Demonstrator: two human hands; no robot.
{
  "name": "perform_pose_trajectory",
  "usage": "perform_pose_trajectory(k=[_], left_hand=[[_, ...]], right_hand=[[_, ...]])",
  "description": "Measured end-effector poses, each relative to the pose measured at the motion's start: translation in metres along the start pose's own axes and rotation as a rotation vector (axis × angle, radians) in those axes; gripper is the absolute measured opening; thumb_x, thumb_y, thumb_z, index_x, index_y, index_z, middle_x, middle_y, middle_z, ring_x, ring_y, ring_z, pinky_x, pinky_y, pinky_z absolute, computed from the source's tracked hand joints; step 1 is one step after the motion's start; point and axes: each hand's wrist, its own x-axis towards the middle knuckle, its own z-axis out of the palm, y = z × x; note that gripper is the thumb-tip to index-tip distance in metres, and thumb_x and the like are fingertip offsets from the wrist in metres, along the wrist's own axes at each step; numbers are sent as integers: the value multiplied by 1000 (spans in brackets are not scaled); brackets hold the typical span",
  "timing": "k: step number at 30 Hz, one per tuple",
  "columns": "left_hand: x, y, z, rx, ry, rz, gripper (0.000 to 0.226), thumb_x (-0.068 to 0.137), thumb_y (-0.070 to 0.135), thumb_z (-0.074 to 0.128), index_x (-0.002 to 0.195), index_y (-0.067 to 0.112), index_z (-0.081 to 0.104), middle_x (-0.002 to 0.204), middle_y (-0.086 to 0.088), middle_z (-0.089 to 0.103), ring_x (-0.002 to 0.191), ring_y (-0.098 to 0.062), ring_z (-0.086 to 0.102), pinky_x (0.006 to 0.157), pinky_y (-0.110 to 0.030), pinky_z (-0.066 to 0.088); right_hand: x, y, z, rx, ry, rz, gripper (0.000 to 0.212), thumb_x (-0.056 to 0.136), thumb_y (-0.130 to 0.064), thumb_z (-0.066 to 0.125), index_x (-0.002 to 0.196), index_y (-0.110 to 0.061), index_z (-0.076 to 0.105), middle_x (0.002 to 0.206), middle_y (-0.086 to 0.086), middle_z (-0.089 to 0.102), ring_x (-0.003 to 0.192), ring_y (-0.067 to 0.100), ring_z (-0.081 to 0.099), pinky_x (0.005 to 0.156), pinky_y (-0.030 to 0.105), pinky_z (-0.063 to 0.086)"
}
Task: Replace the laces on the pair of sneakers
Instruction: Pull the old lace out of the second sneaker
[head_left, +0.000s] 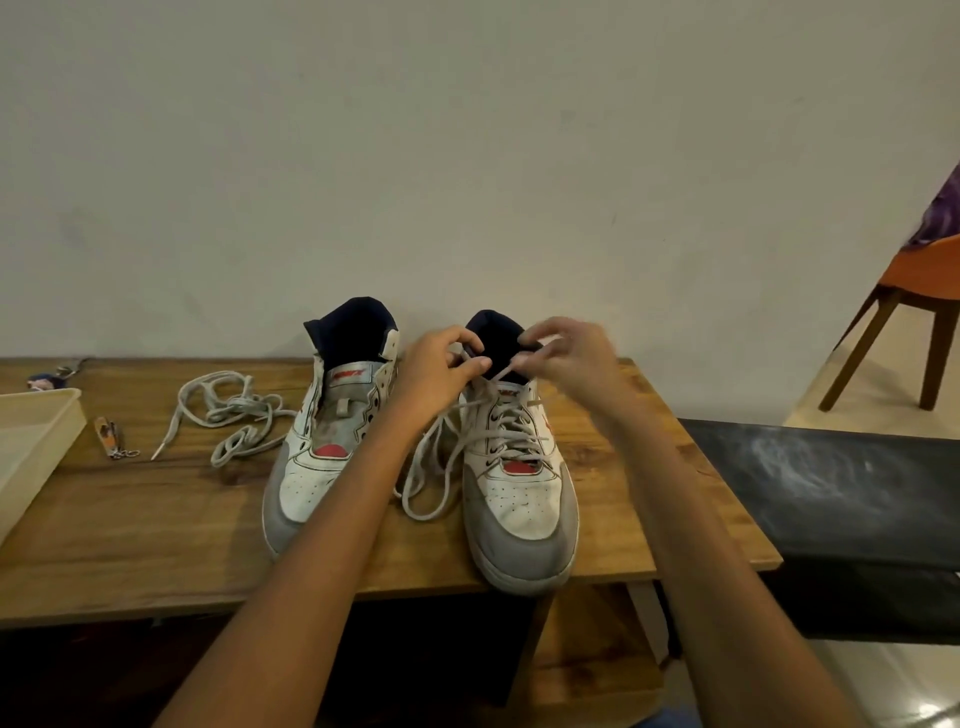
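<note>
Two sneakers stand side by side, toes toward the camera, at the centre of the frame on a wooden table (156, 519).

Right sneaker (519, 499), centre-right: a lace (511, 431) runs through its eyelets from toe to near the collar. Slack loops of that lace hang off its left side onto the table between the shoes.

Left hand (441, 371) at this shoe's collar, fingers curled, pinching a strand of the lace. Right hand (571, 358) just across from it, fingers also curled on the lace near the top eyelets. The hands are close together, nearly touching.

Left sneaker (327, 452), centre-left: no lace in it, tongue exposed, eyelets bare.

Loose lace (234, 415), left of centre: lies in a tangle on the table just beside the bare shoe.

Further left: a nail clipper (109, 436), then a pale tray (31, 431) at the frame's left edge.

Judgement: cannot tell whether the hands are threading the lace in or pulling it out, nor which lace is the new one. Either way, roughly half the job appears to remain, with one shoe unlaced.
</note>
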Motion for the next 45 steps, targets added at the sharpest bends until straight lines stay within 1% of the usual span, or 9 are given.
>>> perform_pose_trajectory(k=[3, 5, 14, 23, 27, 34, 38, 41, 45], left_hand=[[0, 1, 2, -19, -5, -4, 14, 87, 17, 64, 101, 14, 61, 81, -16, 71, 77, -26, 68, 68, -26, 51], [1, 1, 4, 12, 7, 5, 12, 87, 18, 64, 98, 17, 61, 80, -18, 70, 78, -30, 67, 72, -33, 52], [2, 2, 5, -2, 4, -1, 13, 87, 17, 64, 99, 15, 60, 79, -20, 69, 76, -33, 66, 76, -39, 53], [0, 2, 4, -25, 9, -19, 15, 88, 19, 62, 102, 16, 61, 76, -5, 70, 74, -22, 69, 70, -30, 53], [-1, 3, 5, -14, 19, -16, 13, 87, 19, 63, 100, 17, 60, 75, -8, 70, 74, -26, 68, 72, -35, 54], [1, 2, 4, -22, 14, -10, 11, 87, 15, 64, 97, 16, 61, 73, -14, 69, 77, -28, 68, 77, -40, 57], [0, 1, 6, 26, 22, 8, 10, 87, 19, 64, 93, 24, 59, 77, -21, 69, 80, -37, 66, 78, -46, 55], [-2, 1, 5, 13, 12, 15, 9, 87, 20, 63, 94, 25, 58, 80, -18, 70, 81, -36, 67, 78, -45, 53], [-3, 2, 5, -14, 21, 18, 9, 88, 18, 63, 94, 22, 59, 81, -22, 69, 80, -36, 66, 75, -39, 54]], right_hand=[[3, -1, -43, 331, 385, 102, 31, 79, -6, 72, 104, -16, 57, 81, 4, 61, 70, 12, 56, 60, 21, 40], [4, 6, -47, 13, 497, 71, 42, 82, -9, 69, 118, -15, 49, 88, 0, 63, 81, 19, 60, 67, 26, 42], [3, 9, 45, -865, -69, -225, 40, 92, -17, 56, 128, -16, 39, 100, 5, 64, 92, 25, 61, 66, 33, 43], [4, -16, -58, 337, 858, -176, 18, 89, -4, 56, 102, -16, 49, 72, -3, 68, 66, 8, 62, 67, 18, 46], [1, -11, -28, -490, 551, -78, 36, 92, -15, 54, 127, -17, 45, 96, -3, 60, 94, 18, 53, 69, 27, 35], [-1, 0, 43, -960, -82, -197, 22, 95, -13, 48, 116, -12, 53, 110, 8, 61, 100, 26, 58, 72, 31, 43], [5, -4, 19, -597, -27, -125, 23, 89, -4, 54, 107, -10, 67, 102, 7, 67, 91, 20, 61, 78, 30, 50], [3, -14, -19, -91, 73, -19, 27, 86, 6, 54, 108, -8, 63, 84, 6, 63, 67, 6, 55, 52, 13, 42], [3, -16, -53, 406, 621, 18, 25, 88, 6, 46, 100, -15, 56, 75, 1, 58, 56, 4, 49, 48, 16, 36]])
